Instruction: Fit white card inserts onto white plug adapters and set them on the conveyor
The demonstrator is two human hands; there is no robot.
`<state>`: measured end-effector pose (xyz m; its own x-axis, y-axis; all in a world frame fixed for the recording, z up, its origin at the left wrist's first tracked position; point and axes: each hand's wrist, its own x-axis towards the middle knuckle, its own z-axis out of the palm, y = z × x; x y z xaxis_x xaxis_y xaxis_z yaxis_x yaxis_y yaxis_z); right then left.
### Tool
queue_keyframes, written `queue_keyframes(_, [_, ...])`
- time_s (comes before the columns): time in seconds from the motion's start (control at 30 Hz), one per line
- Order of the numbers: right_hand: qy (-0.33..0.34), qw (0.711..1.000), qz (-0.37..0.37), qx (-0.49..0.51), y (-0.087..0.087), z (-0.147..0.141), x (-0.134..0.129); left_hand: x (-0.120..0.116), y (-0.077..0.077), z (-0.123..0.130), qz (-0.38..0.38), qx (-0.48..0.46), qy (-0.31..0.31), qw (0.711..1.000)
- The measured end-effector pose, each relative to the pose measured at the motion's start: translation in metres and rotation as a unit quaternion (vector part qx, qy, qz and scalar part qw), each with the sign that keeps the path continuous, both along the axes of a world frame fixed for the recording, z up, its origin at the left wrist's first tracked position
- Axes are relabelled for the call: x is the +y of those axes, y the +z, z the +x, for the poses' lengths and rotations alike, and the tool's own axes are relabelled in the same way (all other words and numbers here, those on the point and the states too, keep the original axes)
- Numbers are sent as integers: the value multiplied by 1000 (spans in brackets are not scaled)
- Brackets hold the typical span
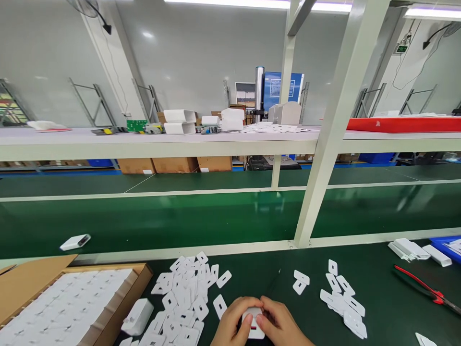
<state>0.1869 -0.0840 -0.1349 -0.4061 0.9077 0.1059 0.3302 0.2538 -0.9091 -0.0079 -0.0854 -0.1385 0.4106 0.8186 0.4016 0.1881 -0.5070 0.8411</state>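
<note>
Near the front edge, my left hand [232, 323] and my right hand [281, 323] close round a small white plastic housing [256, 332] from both sides. Both thumbs press on its face, where a dark reddish slot shows. The fingers hide its sides. Left of my hands lies a heap of flat white rounded plates [187, 290] with small rectangular cutouts. One loose white plate [220, 306] is close beside my left hand. Two more white plates [300, 281] overlap beyond my right hand, and a smaller pile of white plates [344, 303] lies farther right.
A cardboard box [142, 278] of white parts and a white block-shaped housing [138, 317] stand at left. Red-handled pliers [425, 287] and white housings [408, 250] are at right. A slanted post [326, 125] rises behind the table; a white housing [75, 242] rests on the green conveyor [162, 221].
</note>
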Motion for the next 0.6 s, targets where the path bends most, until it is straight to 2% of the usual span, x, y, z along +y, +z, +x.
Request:
queue_keyframes(0.17, [-23, 999, -4, -26, 7, -4, -2, -5, -4, 5, -45, -28, 58, 997])
queue_keyframes(0.3, [-32, 998, -6, -62, 9, -6, -2, -7, -5, 7, -83, -15, 93, 992])
queue_keyframes(0.6, [-36, 998, 4, -55, 12, -5, -5, -7, 2, 7, -62, 6, 82, 995])
